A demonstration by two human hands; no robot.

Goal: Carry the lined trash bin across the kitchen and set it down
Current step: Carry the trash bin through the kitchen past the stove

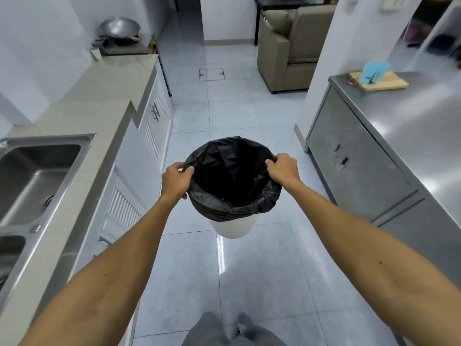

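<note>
A white trash bin (233,229) lined with a black bag (232,176) hangs in front of me above the tiled floor, in the middle of the aisle. My left hand (175,182) grips the bin's left rim over the bag. On the opposite side, my right hand (283,169) holds the right rim the same way. Both arms are stretched forward. The bag's inside looks dark and I see nothing in it.
A counter with a steel sink (32,176) runs along the left, with a wok (119,27) at its far end. A steel cabinet (361,168) stands on the right, carrying a cutting board (381,82). A beige armchair (291,46) sits ahead right. Tiled floor (224,108) stretches ahead.
</note>
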